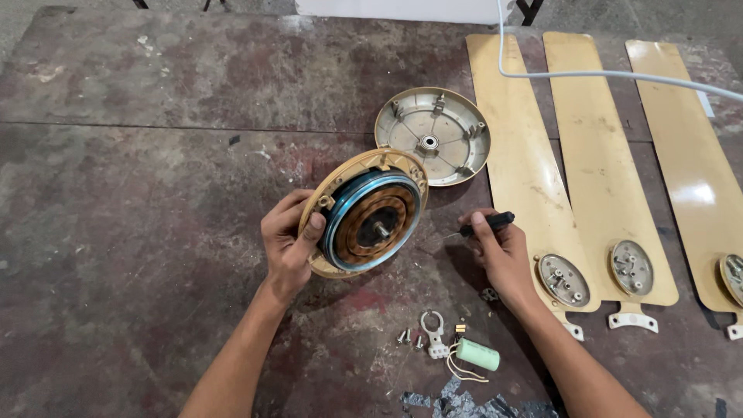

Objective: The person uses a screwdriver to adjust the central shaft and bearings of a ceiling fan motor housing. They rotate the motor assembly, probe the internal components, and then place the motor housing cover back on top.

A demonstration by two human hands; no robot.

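Observation:
My left hand (288, 241) grips a round gold ceiling-fan motor housing (365, 213) by its left rim and holds it tilted on edge, its copper windings, blue ring and centre shaft facing me. My right hand (501, 251) holds a small black-handled screwdriver (481, 225), its thin tip pointing left toward the housing without touching it. Behind the housing, the matching gold motor cover (433, 135) lies open side up on the worn dark floor.
Three gold fan blades (592, 147) lie side by side at right, with a white cable (619, 75) across them. Loose screws (409, 337), a white bracket (433, 333) and a green capacitor (477, 354) with wires lie near me. Dark scraps sit at the bottom edge.

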